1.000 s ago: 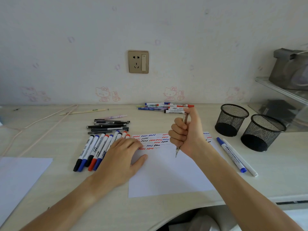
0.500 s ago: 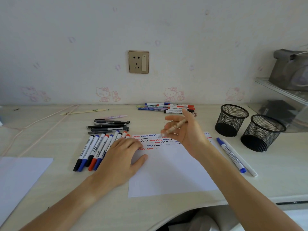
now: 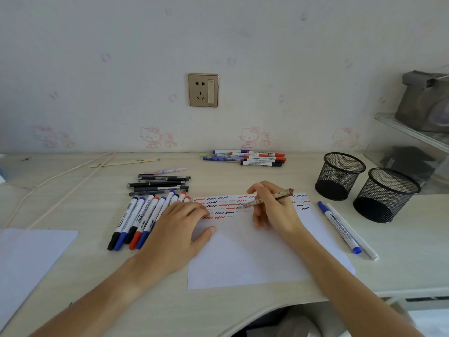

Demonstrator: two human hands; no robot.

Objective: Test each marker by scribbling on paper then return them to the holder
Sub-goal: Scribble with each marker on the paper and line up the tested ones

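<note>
Holders, two black mesh, stand on desk; right hand pinches pen over paper; left hand lies flat on it; socket behind.

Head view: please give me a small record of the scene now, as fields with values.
left hand: flat, pressing the paper
right hand: fingers hold a brown patterned pen, tip near the scribbles
scribbles: red, blue, black rows along the paper's far edge
mesh holders: two, right side, nothing visible inside
markers: row left of the paper; another pile by the wall
</note>
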